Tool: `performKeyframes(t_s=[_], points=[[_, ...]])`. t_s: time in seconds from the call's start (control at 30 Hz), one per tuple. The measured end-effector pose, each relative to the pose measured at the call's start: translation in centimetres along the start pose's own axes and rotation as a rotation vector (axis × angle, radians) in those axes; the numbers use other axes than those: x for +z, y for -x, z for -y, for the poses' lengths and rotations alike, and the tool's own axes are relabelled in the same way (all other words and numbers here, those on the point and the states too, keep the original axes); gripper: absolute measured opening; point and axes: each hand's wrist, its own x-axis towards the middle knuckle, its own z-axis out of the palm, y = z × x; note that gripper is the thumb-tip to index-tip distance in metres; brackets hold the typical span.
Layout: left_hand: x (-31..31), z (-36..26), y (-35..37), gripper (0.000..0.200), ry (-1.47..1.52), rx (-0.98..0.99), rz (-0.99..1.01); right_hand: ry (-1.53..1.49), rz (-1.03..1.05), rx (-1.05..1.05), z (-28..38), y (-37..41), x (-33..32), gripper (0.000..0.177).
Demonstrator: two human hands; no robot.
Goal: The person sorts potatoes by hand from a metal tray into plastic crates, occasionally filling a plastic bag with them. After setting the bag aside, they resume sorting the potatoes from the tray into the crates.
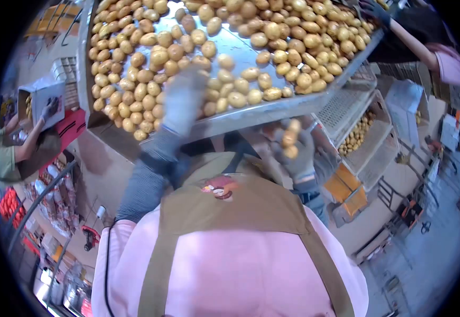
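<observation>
Many small yellow-brown potatoes [148,90] lie on a metal sorting table [240,45] in front of me. My left hand [184,103], in a grey glove, reaches over the table's near edge onto the potatoes. Motion blur smears its fingers, so its grip does not show. Below the near rim, on the right, my gloved right hand [305,153] is closed around a few potatoes [290,138] held in a row, away from the table.
Plastic crates [346,111] stand to the right of the table, one with potatoes [358,134] inside. An orange crate [344,190] sits lower down. A co-worker's gloved hand [375,11] is at the far right corner; another person at left holds a box [42,92].
</observation>
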Motion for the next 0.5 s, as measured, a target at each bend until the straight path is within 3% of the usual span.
performKeyframes(t_s=[0.03,0.07,0.13,0.2,0.23,0.27,0.3,0.33,0.4,0.43,0.47,0.5], points=[[-0.5,2.9,-1.9,0.038,-0.121,-0.085,0.008,-0.131,-0.1,0.024,-2.0,1.8,-3.0,0.051],[0.9,7.1,-3.5,0.044,-0.369,0.004,0.065,-0.286,-0.168,0.023,-4.1,3.1,-6.7,0.048],[2.0,6.7,-5.8,0.055,-0.626,-0.087,0.195,-0.482,-0.247,0.013,-7.4,5.2,-14.0,0.041],[2.4,5.8,-7.8,0.054,-0.575,-0.137,0.228,-0.589,-0.281,0.063,-6.8,6.4,-15.0,0.034],[2.3,7.1,-8.6,0.056,-0.444,-0.071,0.197,-0.647,-0.303,0.11,-6.0,6.2,-15.2,0.031],[1.7,6.7,-9.7,0.053,-0.432,-0.177,0.24,-0.705,-0.32,0.158,-5.0,5.4,-15.0,0.028],[1.5,7.1,-9.3,0.052,-0.37,-0.128,0.158,-0.518,-0.6,0.121,-12.0,2.8,-19.5,0.036],[1.3,7.5,-8.8,0.052,-0.308,-0.077,0.077,-0.247,-0.626,0.138,-10.7,2.4,-18.3,0.036],[-0.6,3.3,-6.5,0.054,-0.07,-0.165,-0.029,0.294,-0.664,0.16,-3.2,1.8,-11.8,0.035],[0.2,3.2,-5.3,0.054,0.09,-0.102,-0.116,0.731,-0.43,-0.032,-1.6,1.8,-10.7,0.036],[-0.5,-1.6,-3.7,0.047,0.17,-0.22,-0.021,0.466,-0.295,-0.047,0.5,1.8,-7.4,0.035],[0.3,-3.6,-2.3,0.046,-0.021,-0.066,0.208,0.197,-0.17,-0.03,2.6,1.9,-4.2,0.035]])
